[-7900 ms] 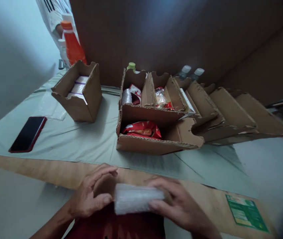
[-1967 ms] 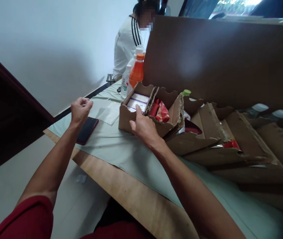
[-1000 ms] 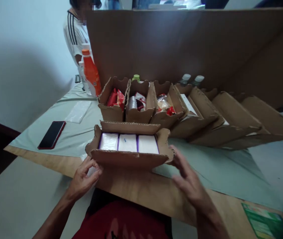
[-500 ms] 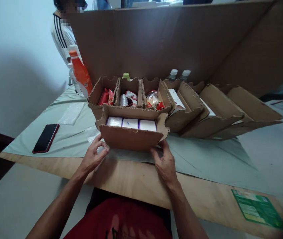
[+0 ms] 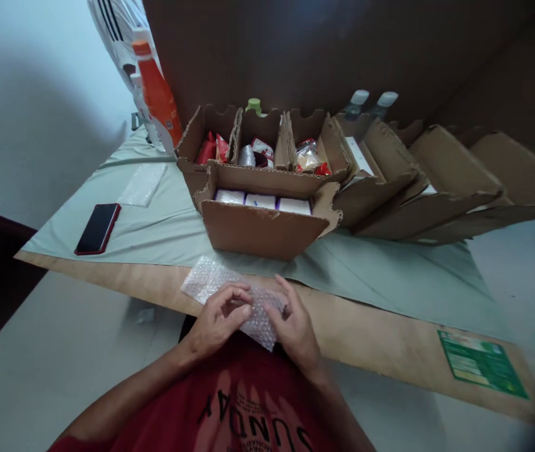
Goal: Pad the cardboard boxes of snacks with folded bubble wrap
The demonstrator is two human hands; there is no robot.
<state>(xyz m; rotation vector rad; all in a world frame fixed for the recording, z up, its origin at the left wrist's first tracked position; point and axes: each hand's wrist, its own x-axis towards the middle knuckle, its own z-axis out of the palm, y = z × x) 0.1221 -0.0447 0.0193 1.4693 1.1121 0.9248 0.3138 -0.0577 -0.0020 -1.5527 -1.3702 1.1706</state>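
A sheet of clear bubble wrap (image 5: pixel 208 279) lies slantwise across the table's front edge, close to my body. My left hand (image 5: pixel 220 320) is on its left part, fingers curled and thumb over the plastic. From the other side my right hand (image 5: pixel 298 326) grips the sheet near its right edge, with the index finger raised. Just beyond the hands stands a small open cardboard box (image 5: pixel 258 229), holding white packs with purple edges (image 5: pixel 260 201) in a row. Neither hand touches this box.
Behind stand several cardboard bins (image 5: pixel 380 150), some with red packets (image 5: pixel 208 147) or other snacks. At left are an orange bottle (image 5: pixel 157 88), a phone (image 5: pixel 98 229) and another plastic sheet (image 5: pixel 142 184). A green leaflet (image 5: pixel 481 364) lies right. A person's striped sleeve (image 5: pixel 111 25) shows behind.
Both hands have left the sides of the small box and come back towards my body. The bubble wrap has come from beside the box to between them. The view has tilted down.
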